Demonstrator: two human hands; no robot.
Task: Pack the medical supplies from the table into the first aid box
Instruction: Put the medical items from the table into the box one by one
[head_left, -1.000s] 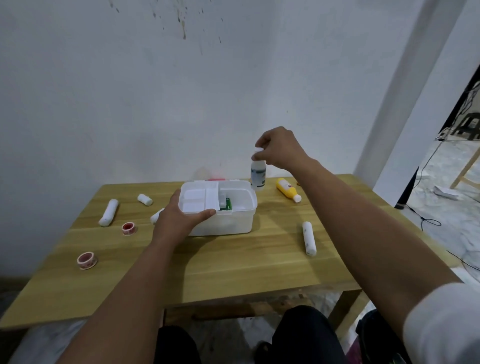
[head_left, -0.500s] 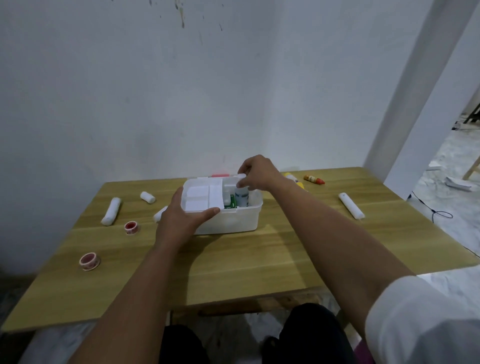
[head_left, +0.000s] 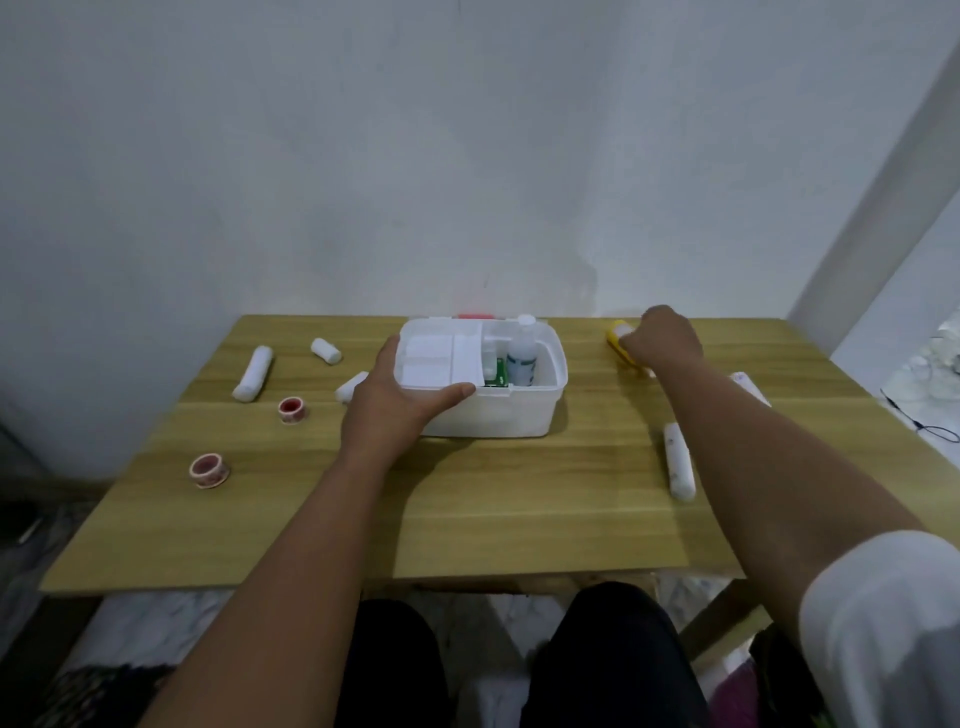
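The white first aid box (head_left: 519, 415) stands open at the middle of the wooden table (head_left: 467, 519). My left hand (head_left: 395, 400) grips its left front rim. Inside the right compartment a clear bottle (head_left: 521, 358) stands upright beside a green packet (head_left: 500, 375). My right hand (head_left: 662, 343) is to the right of the box, fingers closed over a yellow bottle (head_left: 617, 335) lying on the table. White bandage rolls lie at the left (head_left: 252, 373), the back left (head_left: 326, 351), behind my left hand (head_left: 349, 388) and the right (head_left: 678, 460).
Two red tape rolls (head_left: 292, 409) (head_left: 209, 469) lie on the left side of the table. Another white roll (head_left: 748, 387) shows past my right forearm. A white wall stands just behind the table. A black cable lies on the floor to the right.
My right hand has let go of the clear bottle inside the box and moved right onto the yellow bottle. My left hand still holds the box.
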